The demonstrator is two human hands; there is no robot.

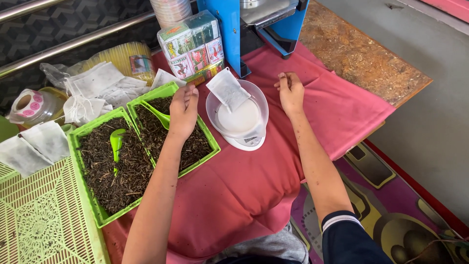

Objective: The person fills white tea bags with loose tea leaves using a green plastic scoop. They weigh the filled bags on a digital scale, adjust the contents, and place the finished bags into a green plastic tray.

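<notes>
My left hand [183,111] hangs over the right green tray [211,142] of dark loose tea leaves, fingers curled on the handle of a green scoop [157,114] that lies in the leaves. My right hand [290,91] rests on the pink cloth [244,186], fingers loosely bent, holding nothing. Between the hands stands a white kitchen scale [244,139] with a clear bowl [214,117] on it. A filled white tea bag [227,89] leans in the bowl. A second green tray [93,200] of leaves with another green scoop [116,142] lies to the left.
A blue machine [229,29] stands at the back. Beside it are a wrapped pack of small boxes [193,46] and stacked cups [171,11]. Empty white bags [97,88] lie behind the trays. A pale green lattice crate [44,220] is at the left.
</notes>
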